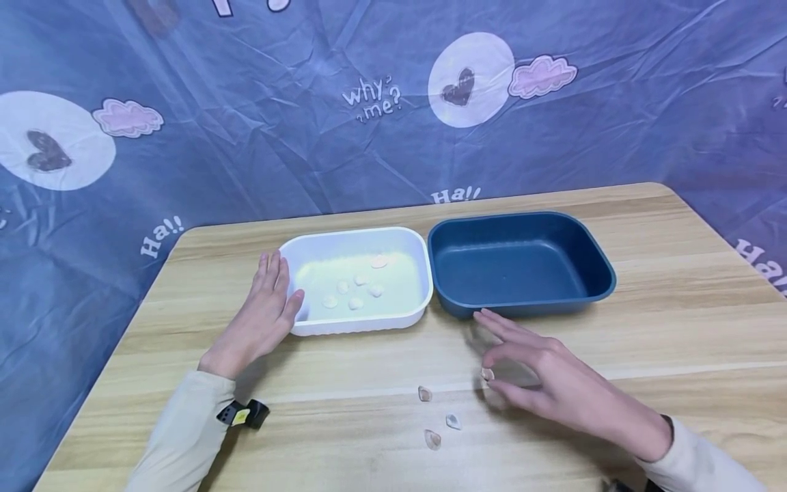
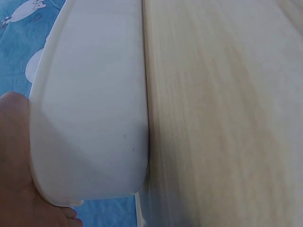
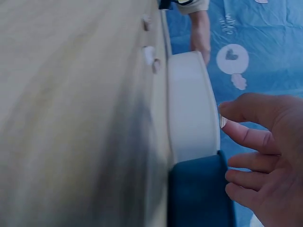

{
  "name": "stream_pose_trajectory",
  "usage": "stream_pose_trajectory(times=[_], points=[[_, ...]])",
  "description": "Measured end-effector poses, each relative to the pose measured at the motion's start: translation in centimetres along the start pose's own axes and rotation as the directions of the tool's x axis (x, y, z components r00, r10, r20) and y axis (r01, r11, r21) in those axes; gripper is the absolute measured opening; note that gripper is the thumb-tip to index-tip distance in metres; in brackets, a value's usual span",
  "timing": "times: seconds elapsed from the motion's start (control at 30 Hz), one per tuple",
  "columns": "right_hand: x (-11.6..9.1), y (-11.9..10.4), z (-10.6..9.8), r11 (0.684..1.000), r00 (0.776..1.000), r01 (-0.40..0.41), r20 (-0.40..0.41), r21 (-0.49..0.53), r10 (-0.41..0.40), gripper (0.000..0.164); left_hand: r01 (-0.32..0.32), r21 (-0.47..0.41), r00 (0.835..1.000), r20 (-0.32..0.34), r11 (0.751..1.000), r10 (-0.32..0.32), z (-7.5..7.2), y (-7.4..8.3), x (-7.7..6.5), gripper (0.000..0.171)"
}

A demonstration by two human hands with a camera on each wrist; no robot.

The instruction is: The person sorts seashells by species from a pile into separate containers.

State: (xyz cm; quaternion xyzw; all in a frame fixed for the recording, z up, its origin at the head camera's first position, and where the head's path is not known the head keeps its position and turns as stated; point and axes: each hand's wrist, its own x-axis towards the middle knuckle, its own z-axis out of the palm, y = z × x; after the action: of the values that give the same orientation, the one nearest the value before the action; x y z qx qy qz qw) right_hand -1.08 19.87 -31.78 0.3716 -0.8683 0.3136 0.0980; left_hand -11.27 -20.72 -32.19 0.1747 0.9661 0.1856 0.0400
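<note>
My right hand (image 1: 553,379) pinches a small seashell (image 1: 487,374) between thumb and index finger, over the table in front of the blue basin (image 1: 522,305). In the right wrist view the shell's ribbed edge shows at the fingertips, the other fingers loosely bent. My left hand (image 1: 261,318) lies against the left end of the white basin (image 1: 363,324), fingers straight along its rim. Several pale shells lie spread on the white basin's floor. Three more sit on the table: a brownish shell (image 1: 425,393), a greyish shell (image 1: 453,421) and a tan shell (image 1: 433,439).
Both basins stand side by side toward the back of the wooden table (image 1: 344,437), their near ends meeting. No shells show inside the blue one. A blue printed cloth (image 1: 295,157) hangs behind the table. A dark wrist device (image 1: 242,414) sits on the left sleeve.
</note>
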Motion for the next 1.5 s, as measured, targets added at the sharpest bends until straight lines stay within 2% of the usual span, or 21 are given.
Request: stream_pose_trajectory(times=[0.17, 0.5, 0.77, 0.93, 1.1, 1.27, 1.5], points=[[0.1, -0.3, -1.3, 1.000, 1.000, -0.003, -0.018, 0.028, 0.004, 0.036, -0.003, 0.002, 1.000, -0.006, 1.000, 0.003, 0.0, 0.0, 0.0, 0.067], [1.1, 1.3, -3.6, 0.997, 0.993, -0.044, -0.115, -0.060, 0.037, 0.041, 0.001, 0.000, 1.000, -0.001, 1.000, -0.001, 0.1, -0.1, -0.1, 0.068], [2.7, 3.5, -4.3, 0.980, 0.981, -0.146, -0.151, -0.132, 0.126, 0.026, -0.003, 0.004, 1.000, -0.006, 1.000, 0.003, 0.2, -0.1, 0.0, 0.067], [3.9, 4.9, -4.2, 0.964, 0.970, -0.220, -0.138, -0.149, 0.200, 0.015, 0.001, 0.009, 1.000, 0.000, 1.000, -0.001, 0.1, 0.0, 0.0, 0.066], [5.1, 6.1, -3.9, 0.957, 0.966, -0.246, -0.123, -0.155, 0.228, 0.009, 0.001, 0.014, 1.000, 0.000, 1.000, -0.001, 0.0, 0.0, -0.1, 0.066], [6.1, 7.3, -3.5, 0.953, 0.964, -0.262, -0.088, -0.154, 0.251, 0.005, 0.002, 0.013, 1.000, 0.004, 1.000, -0.002, 0.0, 0.0, -0.2, 0.066], [7.2, 8.5, -2.9, 0.934, 0.945, -0.327, -0.041, -0.147, 0.324, 0.007, -0.004, 0.014, 1.000, -0.002, 1.000, 0.004, 0.0, 0.1, -0.3, 0.066]])
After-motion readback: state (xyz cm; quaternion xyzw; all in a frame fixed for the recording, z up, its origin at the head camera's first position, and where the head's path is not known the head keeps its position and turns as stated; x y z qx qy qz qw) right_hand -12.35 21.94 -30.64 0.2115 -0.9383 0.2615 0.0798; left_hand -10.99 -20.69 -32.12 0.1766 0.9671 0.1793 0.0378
